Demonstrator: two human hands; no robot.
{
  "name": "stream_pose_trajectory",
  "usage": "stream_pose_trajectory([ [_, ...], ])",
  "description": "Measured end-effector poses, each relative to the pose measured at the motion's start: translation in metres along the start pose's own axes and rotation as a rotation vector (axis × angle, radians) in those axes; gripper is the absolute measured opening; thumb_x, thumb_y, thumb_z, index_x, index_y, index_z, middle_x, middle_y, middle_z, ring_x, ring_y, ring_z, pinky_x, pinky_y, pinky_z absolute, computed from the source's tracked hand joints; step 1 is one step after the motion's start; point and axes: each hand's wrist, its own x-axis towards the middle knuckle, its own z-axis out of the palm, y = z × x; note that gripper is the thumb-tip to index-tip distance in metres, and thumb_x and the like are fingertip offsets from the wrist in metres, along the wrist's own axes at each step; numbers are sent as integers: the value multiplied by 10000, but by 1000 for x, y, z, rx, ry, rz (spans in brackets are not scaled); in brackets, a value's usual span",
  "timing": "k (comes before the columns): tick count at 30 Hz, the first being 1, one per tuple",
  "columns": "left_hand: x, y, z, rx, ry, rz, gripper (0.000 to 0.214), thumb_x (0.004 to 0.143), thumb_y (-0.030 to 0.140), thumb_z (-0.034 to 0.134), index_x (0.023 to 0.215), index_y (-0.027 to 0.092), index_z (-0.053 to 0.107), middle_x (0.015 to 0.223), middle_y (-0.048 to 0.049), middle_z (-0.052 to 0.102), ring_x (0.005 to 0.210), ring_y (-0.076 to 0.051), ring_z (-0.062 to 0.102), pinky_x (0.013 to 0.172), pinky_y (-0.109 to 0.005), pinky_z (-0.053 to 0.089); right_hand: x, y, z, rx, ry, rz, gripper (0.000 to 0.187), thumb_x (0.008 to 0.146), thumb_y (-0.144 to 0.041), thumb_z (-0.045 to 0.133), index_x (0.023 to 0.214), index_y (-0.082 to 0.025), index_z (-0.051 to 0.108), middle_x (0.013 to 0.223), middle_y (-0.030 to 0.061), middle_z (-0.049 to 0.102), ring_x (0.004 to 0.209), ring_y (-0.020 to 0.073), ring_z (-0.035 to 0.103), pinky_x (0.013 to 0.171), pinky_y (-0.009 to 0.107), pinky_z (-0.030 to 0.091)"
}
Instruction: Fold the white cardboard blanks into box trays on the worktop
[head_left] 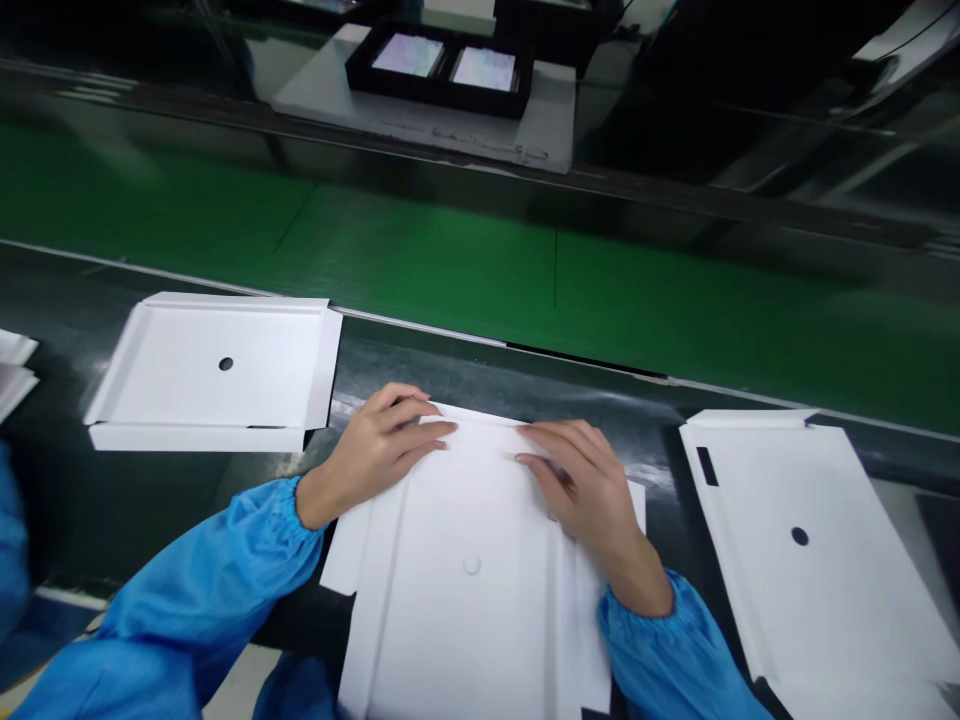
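Note:
A white cardboard box blank point(469, 630) with creased side flaps lies in front of me, its near end cut off by the frame's bottom edge. A round cut mark shows near its middle. My left hand point(382, 445) grips the far left corner, fingers bent over the narrow far flap. At the far right of that same flap, my right hand point(581, 480) holds the edge with the thumb and fingers brought together. The fingertips of both hands point toward each other, with a stretch of the flap between them.
To the left lies a partly folded white tray point(187, 350) with a round hole. Another white blank point(825, 580) lies at right. Beyond the dark bench runs a green belt point(450, 260). A black holder point(442, 75) with two lit screens stands at the back. A blue sleeve shows at far left.

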Motion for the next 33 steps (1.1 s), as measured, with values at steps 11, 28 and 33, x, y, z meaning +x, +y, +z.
stream_pose_trajectory([
  [11, 9, 7, -19, -16, -77, -77, 112, 999, 193, 692, 1107, 198, 721, 1029, -3, 742, 1034, -177, 656, 887, -347, 560, 4, 0, 1, -10, 30, -54, 313, 954, -159, 739, 1245, -215, 639, 1167, 11, 723, 1045, 190, 624, 892, 398, 472],
  [28, 2, 14, -13, 299, -18, 195, 186, 965, 84, 690, 1144, 120, 661, 1110, -40, 735, 996, -217, 639, 810, -386, 516, 9, -12, -14, -270, -58, -158, 176, 988, -134, 675, 1159, -164, 648, 1085, 36, 701, 963, 192, 610, 845, 388, 445],
  [33, 5, 19, -11, 365, 34, 169, 123, 964, 88, 690, 1085, 108, 693, 1028, -56, 726, 976, -228, 629, 777, -382, 498, 2, -15, -5, -370, 32, -202, 369, 919, -2, 679, 1260, -142, 659, 1045, 60, 704, 956, 204, 608, 809, 381, 450],
])
